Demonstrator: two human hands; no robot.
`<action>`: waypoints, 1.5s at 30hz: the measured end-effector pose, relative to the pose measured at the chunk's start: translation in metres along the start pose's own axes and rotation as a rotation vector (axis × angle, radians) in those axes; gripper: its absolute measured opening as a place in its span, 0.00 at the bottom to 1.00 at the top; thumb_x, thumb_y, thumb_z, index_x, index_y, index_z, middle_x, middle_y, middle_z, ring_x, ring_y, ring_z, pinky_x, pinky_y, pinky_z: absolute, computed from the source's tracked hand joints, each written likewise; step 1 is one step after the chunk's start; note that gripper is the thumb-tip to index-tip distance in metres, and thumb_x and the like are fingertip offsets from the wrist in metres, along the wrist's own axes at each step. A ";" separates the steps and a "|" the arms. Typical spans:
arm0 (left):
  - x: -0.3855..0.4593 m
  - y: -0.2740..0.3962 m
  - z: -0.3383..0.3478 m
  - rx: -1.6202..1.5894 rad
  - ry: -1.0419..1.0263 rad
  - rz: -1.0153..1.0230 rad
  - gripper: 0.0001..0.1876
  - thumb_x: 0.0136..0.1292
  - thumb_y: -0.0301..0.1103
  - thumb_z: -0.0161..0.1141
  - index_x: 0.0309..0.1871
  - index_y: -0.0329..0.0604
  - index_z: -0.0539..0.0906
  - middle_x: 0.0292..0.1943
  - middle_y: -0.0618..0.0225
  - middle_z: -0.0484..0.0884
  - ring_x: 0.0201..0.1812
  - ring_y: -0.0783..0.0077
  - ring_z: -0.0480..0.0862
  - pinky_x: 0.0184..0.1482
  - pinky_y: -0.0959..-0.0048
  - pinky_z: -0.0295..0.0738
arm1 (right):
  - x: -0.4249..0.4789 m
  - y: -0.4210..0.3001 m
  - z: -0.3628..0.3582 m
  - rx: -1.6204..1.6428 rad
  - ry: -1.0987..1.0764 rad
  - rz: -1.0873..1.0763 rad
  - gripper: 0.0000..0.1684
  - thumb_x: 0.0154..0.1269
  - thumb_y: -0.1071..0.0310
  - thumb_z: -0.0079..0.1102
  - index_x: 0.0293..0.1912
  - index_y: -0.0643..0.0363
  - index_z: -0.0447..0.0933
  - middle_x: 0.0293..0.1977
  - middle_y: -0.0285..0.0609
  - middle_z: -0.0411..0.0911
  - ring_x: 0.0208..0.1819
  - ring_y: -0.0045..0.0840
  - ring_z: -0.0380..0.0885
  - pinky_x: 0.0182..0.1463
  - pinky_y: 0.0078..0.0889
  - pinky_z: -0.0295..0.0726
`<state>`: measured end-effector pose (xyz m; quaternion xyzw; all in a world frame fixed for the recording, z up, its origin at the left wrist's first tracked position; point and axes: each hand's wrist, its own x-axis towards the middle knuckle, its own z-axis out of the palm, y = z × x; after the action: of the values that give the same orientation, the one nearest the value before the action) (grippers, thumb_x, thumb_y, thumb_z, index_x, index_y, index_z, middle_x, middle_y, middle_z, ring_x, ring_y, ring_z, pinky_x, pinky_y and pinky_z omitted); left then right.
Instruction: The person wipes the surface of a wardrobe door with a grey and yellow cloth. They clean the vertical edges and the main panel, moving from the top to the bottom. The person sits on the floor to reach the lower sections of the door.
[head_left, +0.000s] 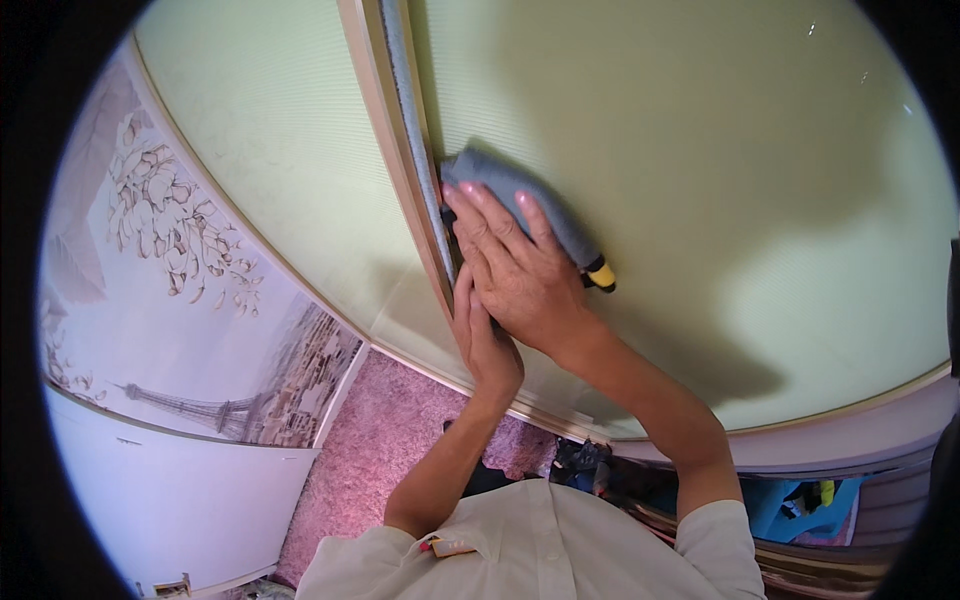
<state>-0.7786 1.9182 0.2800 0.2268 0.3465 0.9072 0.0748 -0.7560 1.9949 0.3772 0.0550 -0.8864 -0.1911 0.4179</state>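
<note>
A grey cloth (517, 184) lies against the pale green ribbed door panel (660, 165), beside its tan vertical frame. My right hand (517, 277) presses flat on the cloth, its fingers stretched up and left. From the cloth's lower right end sticks the yellow and black end of a tool (602, 274); the rest of it is covered. Below and left, partly under my right hand, my left hand (484, 345) rests along the frame edge (420, 217). Whether its hidden fingers grip anything cannot be seen. A grey pile strip (409, 112) runs down the frame.
Another pale green panel (277, 150) and a printed panel with a tower (202, 300) stand at left, above white cabinet fronts (180, 495). Pink carpet (360, 442) covers the floor. At lower right, a blue bag or cloth (765, 514) holds several items, beside dark items (581, 461).
</note>
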 end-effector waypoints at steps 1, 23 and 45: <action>-0.012 -0.007 -0.001 -0.013 0.022 -0.023 0.36 0.80 0.45 0.49 0.81 0.32 0.55 0.80 0.56 0.60 0.79 0.61 0.62 0.80 0.64 0.52 | -0.010 -0.003 0.010 -0.042 -0.032 -0.028 0.22 0.67 0.66 0.55 0.58 0.62 0.83 0.71 0.42 0.74 0.76 0.32 0.67 0.82 0.53 0.47; -0.158 -0.140 -0.120 0.361 0.104 -0.847 0.27 0.74 0.46 0.53 0.70 0.40 0.72 0.54 0.64 0.82 0.52 0.68 0.83 0.44 0.71 0.82 | -0.301 -0.094 0.141 -0.975 -0.507 -0.583 0.41 0.73 0.65 0.47 0.82 0.53 0.52 0.84 0.39 0.45 0.85 0.30 0.42 0.86 0.38 0.37; -0.032 0.003 0.052 1.099 -0.559 0.769 0.26 0.70 0.30 0.58 0.69 0.28 0.73 0.75 0.30 0.62 0.76 0.27 0.62 0.76 0.45 0.60 | -0.229 -0.033 0.047 0.181 -0.342 0.178 0.29 0.72 0.58 0.54 0.71 0.50 0.73 0.77 0.39 0.64 0.75 0.29 0.62 0.80 0.50 0.53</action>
<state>-0.7260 1.9374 0.3052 0.5606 0.6160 0.4724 -0.2884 -0.6461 2.0373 0.1724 -0.0193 -0.9593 -0.0798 0.2701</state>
